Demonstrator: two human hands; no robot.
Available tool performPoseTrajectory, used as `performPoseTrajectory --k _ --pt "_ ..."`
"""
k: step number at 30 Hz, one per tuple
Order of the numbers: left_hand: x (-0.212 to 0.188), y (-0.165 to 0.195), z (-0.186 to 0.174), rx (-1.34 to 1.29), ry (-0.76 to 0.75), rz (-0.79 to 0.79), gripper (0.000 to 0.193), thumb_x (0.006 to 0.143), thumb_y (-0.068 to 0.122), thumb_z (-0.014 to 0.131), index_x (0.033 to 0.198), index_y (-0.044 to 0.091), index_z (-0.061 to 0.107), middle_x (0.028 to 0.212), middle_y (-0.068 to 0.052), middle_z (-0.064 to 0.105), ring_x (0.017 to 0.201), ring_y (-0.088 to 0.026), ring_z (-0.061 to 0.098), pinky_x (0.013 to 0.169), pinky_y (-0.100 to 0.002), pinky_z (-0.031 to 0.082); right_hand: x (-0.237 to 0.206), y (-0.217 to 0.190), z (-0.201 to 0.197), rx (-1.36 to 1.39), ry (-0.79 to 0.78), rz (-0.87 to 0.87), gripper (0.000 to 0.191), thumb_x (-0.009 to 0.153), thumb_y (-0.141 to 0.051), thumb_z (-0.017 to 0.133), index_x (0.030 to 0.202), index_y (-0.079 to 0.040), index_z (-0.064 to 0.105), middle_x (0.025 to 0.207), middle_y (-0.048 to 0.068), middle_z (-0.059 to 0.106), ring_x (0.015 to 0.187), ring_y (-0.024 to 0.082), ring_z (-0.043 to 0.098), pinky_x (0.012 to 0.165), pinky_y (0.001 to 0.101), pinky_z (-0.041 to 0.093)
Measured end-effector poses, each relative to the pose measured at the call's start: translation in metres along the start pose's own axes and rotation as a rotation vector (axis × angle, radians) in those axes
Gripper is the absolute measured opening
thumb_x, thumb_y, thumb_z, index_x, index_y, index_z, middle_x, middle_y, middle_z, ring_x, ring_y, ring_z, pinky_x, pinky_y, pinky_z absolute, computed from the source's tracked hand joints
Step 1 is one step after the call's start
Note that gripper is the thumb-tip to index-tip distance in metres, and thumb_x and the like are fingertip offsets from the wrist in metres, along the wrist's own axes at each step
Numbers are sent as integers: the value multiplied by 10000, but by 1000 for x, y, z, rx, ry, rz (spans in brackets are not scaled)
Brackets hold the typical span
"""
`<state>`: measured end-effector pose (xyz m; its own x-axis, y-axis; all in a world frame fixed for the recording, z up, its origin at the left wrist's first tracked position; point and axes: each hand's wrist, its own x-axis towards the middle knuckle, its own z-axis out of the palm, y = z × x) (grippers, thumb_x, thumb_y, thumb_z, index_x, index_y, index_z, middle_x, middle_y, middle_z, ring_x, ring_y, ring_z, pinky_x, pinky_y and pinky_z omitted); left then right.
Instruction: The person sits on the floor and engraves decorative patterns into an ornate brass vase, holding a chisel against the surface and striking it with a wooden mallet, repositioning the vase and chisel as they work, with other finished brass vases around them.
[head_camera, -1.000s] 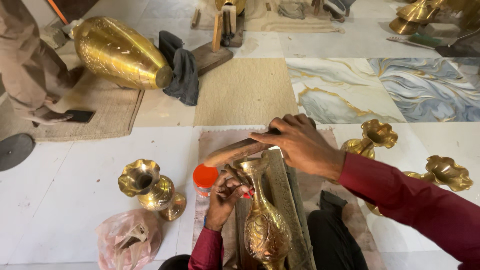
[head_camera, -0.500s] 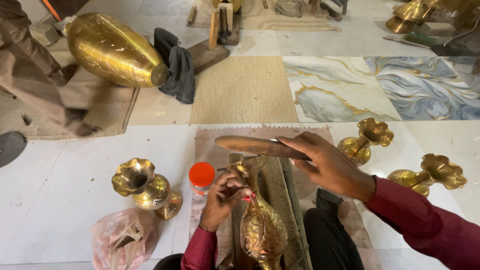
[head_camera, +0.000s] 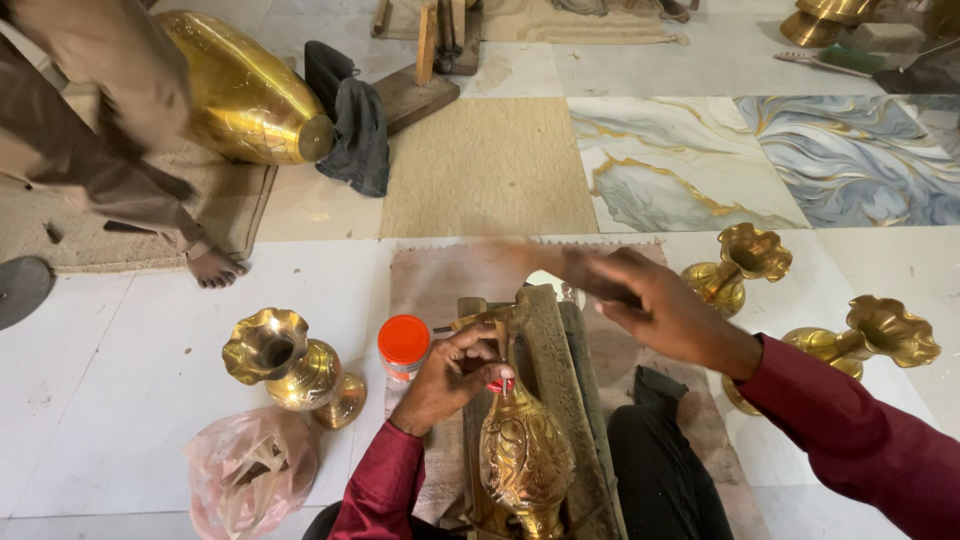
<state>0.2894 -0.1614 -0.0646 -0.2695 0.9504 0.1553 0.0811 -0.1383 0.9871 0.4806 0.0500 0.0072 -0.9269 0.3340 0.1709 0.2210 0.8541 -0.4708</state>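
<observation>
Down on the floor, then, this is how it stands:

Left hand: the left hand (head_camera: 452, 372) is curled around the narrow neck of an engraved brass vase (head_camera: 523, 455), fingers closed on it just under the rim.
Vase: it lies along a wooden block (head_camera: 560, 370) directly beneath that hand, its patterned belly pointing back toward the person's lap.
Right hand: the right hand (head_camera: 655, 305) hangs above and to the right of the left one, clenched on a long tool (head_camera: 530, 258) that is too blurred to name; I cannot tell its kind.
Sleeves: both arms wear dark red sleeves (head_camera: 860, 440).
Beside the left hand: a small jar with an orange lid (head_camera: 404, 343) stands just to its left, close to the knuckles.
Further left: a fluted brass vase (head_camera: 290, 365) rests on the white floor, with a crumpled pink plastic bag (head_camera: 245, 470) nearer the person.
Beyond the right hand: two more fluted brass vases (head_camera: 738, 262) (head_camera: 870, 335) lie on their sides, one near the wrist, the other past the forearm.
Far side: a large plain brass pot (head_camera: 245, 95) lies tipped over, a dark cloth (head_camera: 355, 120) against it.
Another person: a bare foot (head_camera: 215, 266) and brown clothing show at the far left, well apart from both hands.
</observation>
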Motion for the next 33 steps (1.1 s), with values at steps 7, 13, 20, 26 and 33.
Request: performPoseTrajectory --k 7,13,20,26,33 --pt "4 0 1 26 -6 19 471 874 98 802 1313 68 633 880 -11 781 807 -75 729 767 -266 618 -4 11 10 415 67 0 665 915 -101 670 1510 -237 407 1379 21 559 1226 166 595 1012 383 509" --pt "4 0 0 -4 -22 41 457 892 77 811 1313 42 635 856 -24 758 796 -81 688 752 -269 586 -7 16 10 288 198 -49 683 901 -82 737 1498 -147 412 1379 116 564 1176 226 622 947 397 535" --pt "5 5 -1 -43 -52 75 468 904 71 791 1335 47 610 877 -15 754 834 -77 696 786 -259 592 -11 12 10 137 128 -53 680 880 -51 677 1512 -170 456 1223 115 607 1043 216 654 892 359 587" --pt "5 5 -1 51 -53 40 490 909 61 792 1364 39 611 899 -26 762 866 -83 705 836 -266 590 -16 7 7 -141 175 -169 708 826 -3 688 1478 -210 504 1179 80 613 1072 256 614 923 424 514" --pt "6 0 -3 8 -43 60 483 913 50 781 1363 52 607 927 -45 773 876 -100 722 829 -289 617 -32 4 1 -333 166 -163 747 799 4 664 1493 -226 514 1103 90 617 975 288 604 869 444 513"
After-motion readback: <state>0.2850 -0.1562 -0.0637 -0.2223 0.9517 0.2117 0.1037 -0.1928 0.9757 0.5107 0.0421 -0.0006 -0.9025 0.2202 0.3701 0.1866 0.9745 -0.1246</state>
